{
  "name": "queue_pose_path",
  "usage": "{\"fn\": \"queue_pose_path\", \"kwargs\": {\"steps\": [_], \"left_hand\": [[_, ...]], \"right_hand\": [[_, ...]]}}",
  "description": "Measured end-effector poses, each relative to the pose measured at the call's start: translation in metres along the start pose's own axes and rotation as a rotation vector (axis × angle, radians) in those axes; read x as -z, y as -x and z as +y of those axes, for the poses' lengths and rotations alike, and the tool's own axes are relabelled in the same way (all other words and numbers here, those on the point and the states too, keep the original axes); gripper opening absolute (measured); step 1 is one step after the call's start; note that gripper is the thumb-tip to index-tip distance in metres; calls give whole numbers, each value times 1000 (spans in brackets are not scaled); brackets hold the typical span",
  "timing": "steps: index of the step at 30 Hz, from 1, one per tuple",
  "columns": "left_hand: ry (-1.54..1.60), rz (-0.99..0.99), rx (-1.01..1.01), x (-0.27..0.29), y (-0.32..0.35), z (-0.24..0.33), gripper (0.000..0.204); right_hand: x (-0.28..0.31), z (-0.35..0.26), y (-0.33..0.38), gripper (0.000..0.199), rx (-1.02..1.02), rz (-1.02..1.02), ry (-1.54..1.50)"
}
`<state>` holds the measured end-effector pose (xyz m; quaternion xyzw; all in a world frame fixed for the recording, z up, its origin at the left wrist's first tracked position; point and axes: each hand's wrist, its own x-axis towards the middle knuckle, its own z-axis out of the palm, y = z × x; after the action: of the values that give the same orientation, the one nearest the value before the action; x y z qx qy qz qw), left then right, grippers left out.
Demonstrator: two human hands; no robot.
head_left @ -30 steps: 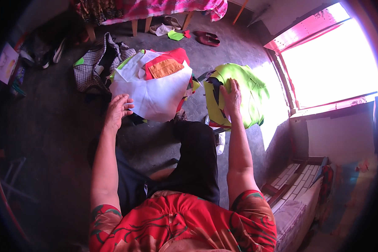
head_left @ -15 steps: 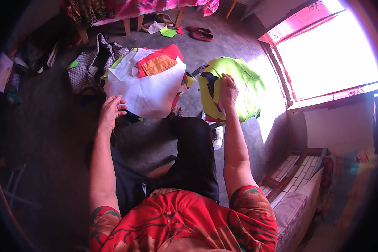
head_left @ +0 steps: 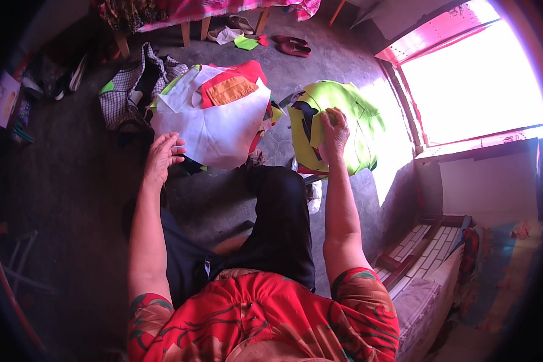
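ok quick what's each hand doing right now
Left hand: open, holding nothing, at the edge of the white cloth.
Right hand: resting on the lime green cloth; grip cannot be told.

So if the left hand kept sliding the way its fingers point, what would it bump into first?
Most likely the white cloth on top of the fabric pile. The left hand is open, its fingertips pointing up and a little right, almost at that cloth's edge. How high the hand is, I can't tell.

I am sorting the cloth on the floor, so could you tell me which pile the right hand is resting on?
The right hand rests on the bright lime-green pile nearest the window; the white pile with the orange piece on top lies by the left hand.
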<state>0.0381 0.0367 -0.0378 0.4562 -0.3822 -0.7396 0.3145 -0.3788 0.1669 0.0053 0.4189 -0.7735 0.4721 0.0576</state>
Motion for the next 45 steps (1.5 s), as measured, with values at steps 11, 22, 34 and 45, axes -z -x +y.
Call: {"fn": "queue_pose_path", "kwargs": {"steps": [11,22,34,45], "left_hand": [[3,-12,0,-7,-3,-1,23],[-14,7,8,1,-2,-2,21],[-32,25,6,2,0,-3,19],[-47,34,-2,-1,1,-1,21]], "right_hand": [[18,44,-28,24,-374,51,-614],[116,-9,-96,15,-214,428,-410],[9,-25,3,25,-22,-129,406],[-7,-31,-11,23,3,-100,452]]}}
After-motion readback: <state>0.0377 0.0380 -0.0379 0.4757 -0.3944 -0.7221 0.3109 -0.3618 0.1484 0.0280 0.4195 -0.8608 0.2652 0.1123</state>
